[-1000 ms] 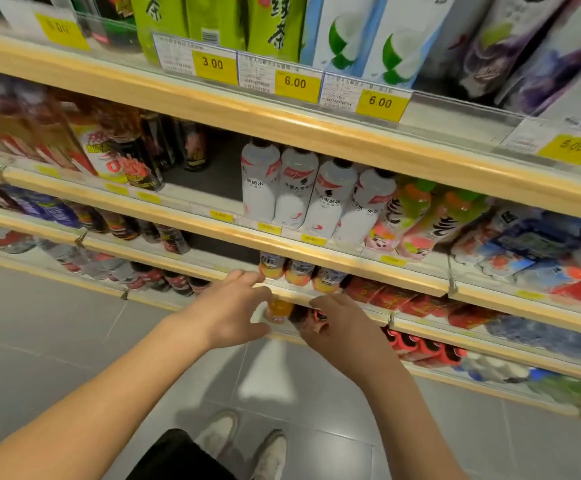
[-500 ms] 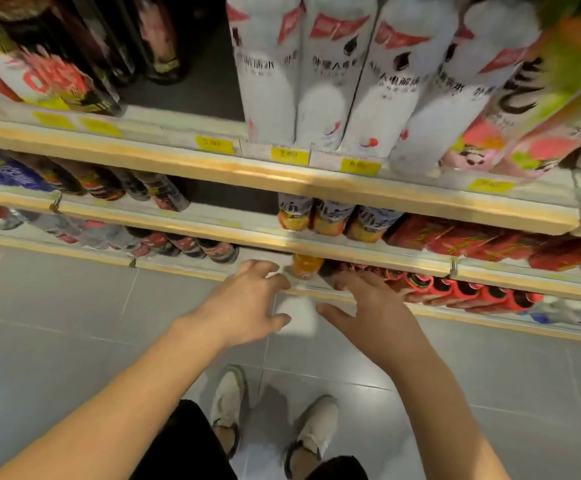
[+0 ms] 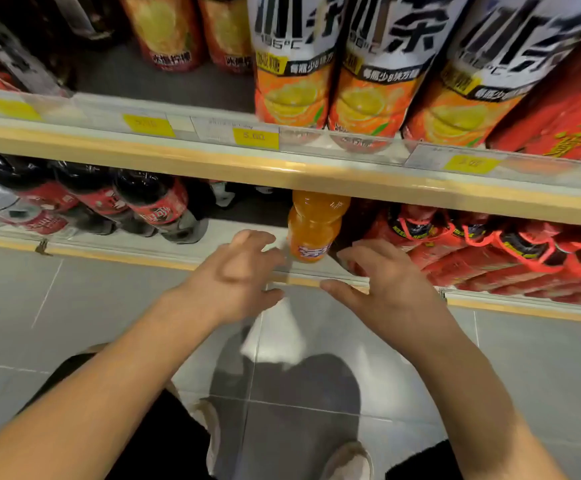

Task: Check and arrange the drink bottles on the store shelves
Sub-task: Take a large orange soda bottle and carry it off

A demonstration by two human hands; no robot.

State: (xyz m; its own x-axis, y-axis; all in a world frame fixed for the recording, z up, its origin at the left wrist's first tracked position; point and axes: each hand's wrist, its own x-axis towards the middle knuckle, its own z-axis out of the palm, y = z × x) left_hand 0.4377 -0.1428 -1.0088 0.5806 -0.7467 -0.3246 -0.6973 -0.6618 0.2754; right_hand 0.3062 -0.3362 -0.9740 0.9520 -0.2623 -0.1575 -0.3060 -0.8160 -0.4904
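Left grip (image 3: 237, 275) hung in the middle of the frame with its fingers loosely bent and blurred, holding nothing. Its fingertips lay just left of the orange bottle (image 3: 311, 226); the blur hid whether they touched it. Right grip (image 3: 386, 282) hovered just right of that bottle, fingers spread and bent, thumb pointing left, also holding nothing, above the front rail of the lower shelf (image 3: 164, 252).

The orange bottle stood on the lower shelf at the centre of the frame, between the two grips, its top hidden behind the edge of the upper shelf (image 3: 317, 174). Dark cola bottles (image 3: 150, 202) with red labels stood to its left on the same shelf, apart from it. Red bottles (image 3: 490, 251) crowded the shelf to its right.

On the upper shelf, across the top of the frame, stood a row of tea bottles (image 3: 296, 64) with white and orange labels, and a red pack (image 3: 559, 109) at the far right. Yellow price tags (image 3: 255, 136) sat along that shelf's front. Grey floor tiles (image 3: 74, 306) filled the lower frame, with a shoe (image 3: 348, 459) at the bottom edge.
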